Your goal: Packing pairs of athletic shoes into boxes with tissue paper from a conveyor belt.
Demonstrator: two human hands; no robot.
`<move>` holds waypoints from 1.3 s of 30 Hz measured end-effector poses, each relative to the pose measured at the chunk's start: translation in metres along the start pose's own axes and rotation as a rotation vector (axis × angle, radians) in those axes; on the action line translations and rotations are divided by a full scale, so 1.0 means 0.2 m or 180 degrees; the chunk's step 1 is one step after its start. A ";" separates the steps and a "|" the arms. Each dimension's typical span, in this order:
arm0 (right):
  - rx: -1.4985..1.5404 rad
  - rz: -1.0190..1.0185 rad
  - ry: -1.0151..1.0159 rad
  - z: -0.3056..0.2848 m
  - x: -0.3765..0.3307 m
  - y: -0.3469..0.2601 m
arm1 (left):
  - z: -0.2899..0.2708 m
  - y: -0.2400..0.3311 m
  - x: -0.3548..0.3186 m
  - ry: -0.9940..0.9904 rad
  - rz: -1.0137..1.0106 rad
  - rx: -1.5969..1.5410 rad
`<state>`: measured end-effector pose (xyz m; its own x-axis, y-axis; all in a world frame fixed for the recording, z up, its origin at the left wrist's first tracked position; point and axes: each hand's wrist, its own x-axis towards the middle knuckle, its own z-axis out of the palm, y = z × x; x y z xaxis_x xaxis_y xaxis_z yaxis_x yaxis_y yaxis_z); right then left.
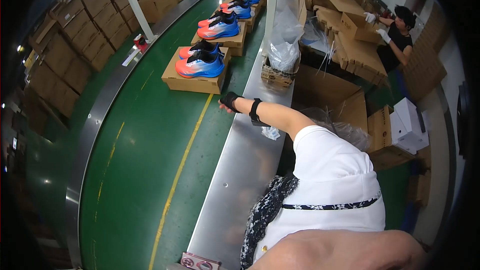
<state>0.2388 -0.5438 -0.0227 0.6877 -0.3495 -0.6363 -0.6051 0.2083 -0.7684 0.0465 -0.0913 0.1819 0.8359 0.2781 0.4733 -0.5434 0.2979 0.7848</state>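
Note:
My right hand wears a black fingerless glove and reaches over the near edge of a green conveyor belt. Its fingers are slightly curled and apart, with nothing seen in them. Just beyond it lies a brown shoe box, close to the fingers but not touching. On that box rests a pair of running shoes, orange-red at the toe, white in the middle and blue at the heel, with black uppers. A similar pair sits on another box behind. My left hand is out of the picture.
A steel ledge borders the belt, holding a carton of clear plastic bags. A white post rises beside it. Several more shoe pairs line the belt's far end. A white-gloved co-worker handles cardboard at right. Stacked cartons stand left.

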 end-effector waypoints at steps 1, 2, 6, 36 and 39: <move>0.0041 0.0016 -0.0032 0.00 0.01 -0.06 | 0.02 -0.01 0.03 0.0001 0.0002 0.0113; -0.0103 -0.0046 0.0384 0.00 0.02 -0.11 | 0.04 -0.03 0.06 -0.0003 -0.0001 0.0220; -0.1039 -0.0674 0.1851 -0.04 0.28 -0.17 | 0.14 -0.12 0.16 -0.0023 -0.0028 0.0609; -0.3116 -0.4223 0.0129 0.46 -0.82 -0.13 | 0.11 -0.36 -0.19 -0.0841 -0.1004 0.2608; -0.4377 -0.3659 0.0234 0.38 -0.64 -0.21 | 0.16 -0.35 -0.19 -0.0938 -0.1038 0.2582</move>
<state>0.2072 -0.4391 0.0855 0.9674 0.1998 0.1556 0.2233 -0.9629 -0.1517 0.0553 -0.1510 0.1223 0.9845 0.0160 0.1748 -0.1499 -0.4416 0.8846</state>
